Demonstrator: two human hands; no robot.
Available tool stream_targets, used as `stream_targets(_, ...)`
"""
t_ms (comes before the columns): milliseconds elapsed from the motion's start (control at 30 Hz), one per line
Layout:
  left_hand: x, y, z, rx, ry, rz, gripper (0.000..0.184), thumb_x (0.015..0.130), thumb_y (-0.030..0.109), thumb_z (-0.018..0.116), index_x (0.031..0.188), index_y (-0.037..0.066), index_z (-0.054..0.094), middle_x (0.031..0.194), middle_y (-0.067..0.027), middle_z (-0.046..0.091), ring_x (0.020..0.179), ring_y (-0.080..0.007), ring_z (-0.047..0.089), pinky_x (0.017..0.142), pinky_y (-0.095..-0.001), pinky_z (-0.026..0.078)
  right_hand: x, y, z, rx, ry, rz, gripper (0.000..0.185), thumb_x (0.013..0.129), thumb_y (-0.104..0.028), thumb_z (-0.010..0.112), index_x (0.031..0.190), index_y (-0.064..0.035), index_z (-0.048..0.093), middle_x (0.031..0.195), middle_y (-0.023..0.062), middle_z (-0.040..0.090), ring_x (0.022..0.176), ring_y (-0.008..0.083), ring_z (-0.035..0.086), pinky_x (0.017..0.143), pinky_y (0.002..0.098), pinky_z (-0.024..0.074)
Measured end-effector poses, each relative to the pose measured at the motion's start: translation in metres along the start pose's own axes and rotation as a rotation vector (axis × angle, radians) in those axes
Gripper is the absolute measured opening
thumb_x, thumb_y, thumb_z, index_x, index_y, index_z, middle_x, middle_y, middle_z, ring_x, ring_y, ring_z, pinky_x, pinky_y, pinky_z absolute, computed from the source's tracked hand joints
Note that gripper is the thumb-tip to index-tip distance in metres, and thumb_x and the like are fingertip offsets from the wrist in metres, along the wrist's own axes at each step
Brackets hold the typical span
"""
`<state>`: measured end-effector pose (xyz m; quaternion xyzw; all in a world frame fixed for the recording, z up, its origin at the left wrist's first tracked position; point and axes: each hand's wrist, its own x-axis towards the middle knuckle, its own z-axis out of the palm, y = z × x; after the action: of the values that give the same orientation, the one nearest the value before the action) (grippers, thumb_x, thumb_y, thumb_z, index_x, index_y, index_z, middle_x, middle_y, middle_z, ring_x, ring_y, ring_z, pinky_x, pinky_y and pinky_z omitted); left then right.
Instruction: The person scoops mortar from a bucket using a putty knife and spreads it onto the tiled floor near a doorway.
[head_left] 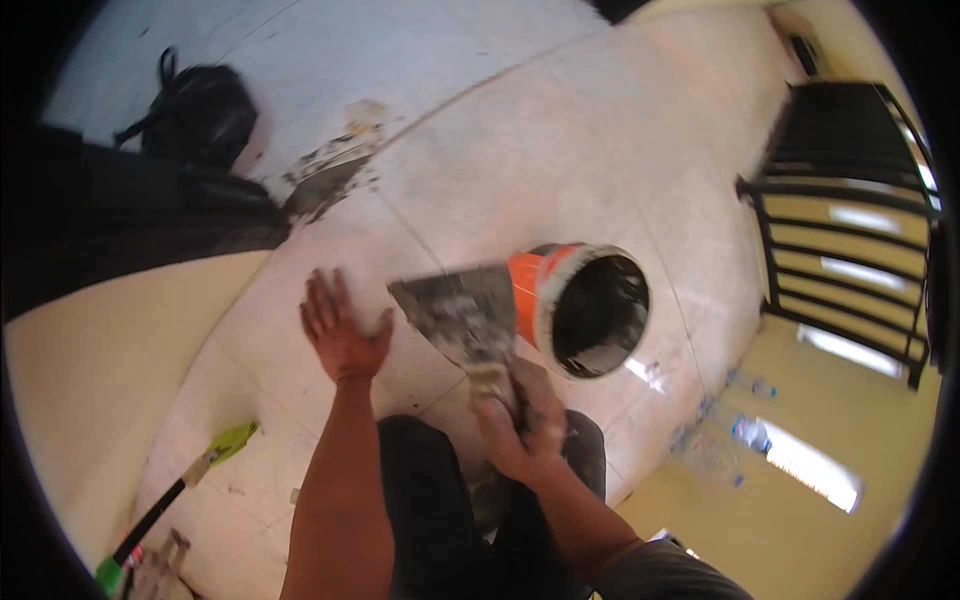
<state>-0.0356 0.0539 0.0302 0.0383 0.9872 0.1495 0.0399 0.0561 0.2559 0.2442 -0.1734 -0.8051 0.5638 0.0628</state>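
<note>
In my right hand [527,430] is a wide putty knife [462,308], gripped by its pale handle, the blade pointing up and away from me. Grey smears cover the blade. Just beyond it an orange bucket [527,290] with a dark, coated inside lies or leans with its mouth toward the right; its exact tilt I cannot tell. My left hand [343,330] is spread out with fingers apart over the pale tiled floor [560,160], holding nothing. Whether the palm touches the floor is unclear.
A grey patch of wet-looking material [328,188] marks the floor ahead, near a black bag [205,115]. At right stands a black slatted metal rack [850,240]. Clear plastic bottles [708,455] lie near the right wall. A green-ended pole [155,525] is at lower left.
</note>
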Motion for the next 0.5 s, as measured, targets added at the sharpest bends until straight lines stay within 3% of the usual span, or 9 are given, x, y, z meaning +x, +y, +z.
stream_targets(67,0.000,0.005,-0.003,-0.006,0.013,0.021,0.111,0.088,0.061,0.078,0.177,0.015,0.030,0.185,-0.0174,0.024,0.171,-0.0365,0.022,0.138,-0.0587,0.016,-0.026,-0.003,-0.056,-0.157,0.033,-0.096,0.043,0.100,-0.003,0.074,0.140,0.0078,0.061,0.110,0.0236,0.077,0.087,0.0268,0.077,0.078,0.0375,0.0621)
stream_targets(200,-0.002,0.002,0.000,0.012,0.073,0.033,0.108,0.088,0.057,0.080,0.176,0.014,0.034,0.184,-0.0170,0.026,0.170,-0.0370,0.023,0.138,-0.0577,0.017,-0.057,0.011,-0.126,-0.489,0.350,-0.244,0.044,0.099,0.001,0.072,0.139,0.0104,0.058,0.114,0.0262,0.077,0.092,0.0319,0.079,0.081,0.0399,0.0628)
stream_targets(267,-0.001,0.004,-0.001,0.014,0.074,0.043,0.107,0.088,0.057,0.081,0.175,0.014,0.035,0.184,-0.0167,0.027,0.170,-0.0368,0.023,0.138,-0.0575,0.017,-0.079,0.061,-0.143,-0.463,0.440,-0.204,0.042,0.099,0.002,0.071,0.138,0.0098,0.058,0.112,0.0272,0.077,0.090,0.0366,0.079,0.080,0.0403,0.0628)
stream_targets(333,-0.002,0.007,-0.002,0.048,0.061,0.010,0.106,0.090,0.055,0.080,0.176,0.015,0.034,0.184,-0.0153,0.027,0.170,-0.0350,0.024,0.138,-0.0565,0.017,-0.083,0.098,-0.150,-0.681,0.233,-0.223,0.043,0.098,0.002,0.073,0.138,0.0087,0.058,0.112,0.0280,0.076,0.089,0.0422,0.079,0.078,0.0419,0.0636)
stream_targets(433,-0.001,0.008,-0.006,0.047,0.065,0.026,0.105,0.091,0.056,0.079,0.176,0.014,0.033,0.184,-0.0155,0.027,0.170,-0.0354,0.024,0.139,-0.0564,0.017,-0.074,0.110,-0.134,-0.654,0.235,-0.056,0.045,0.098,0.001,0.075,0.139,0.0065,0.058,0.112,0.0272,0.077,0.090,0.0452,0.079,0.074,0.0458,0.0651)
stream_targets(500,0.000,0.009,-0.008,0.047,0.071,0.022,0.105,0.091,0.056,0.078,0.176,0.014,0.034,0.184,-0.0157,0.027,0.170,-0.0356,0.024,0.139,-0.0564,0.017,-0.070,0.106,-0.133,-0.631,0.245,-0.054,0.045,0.098,0.002,0.075,0.140,0.0061,0.058,0.113,0.0270,0.077,0.091,0.0447,0.080,0.075,0.0455,0.0655)
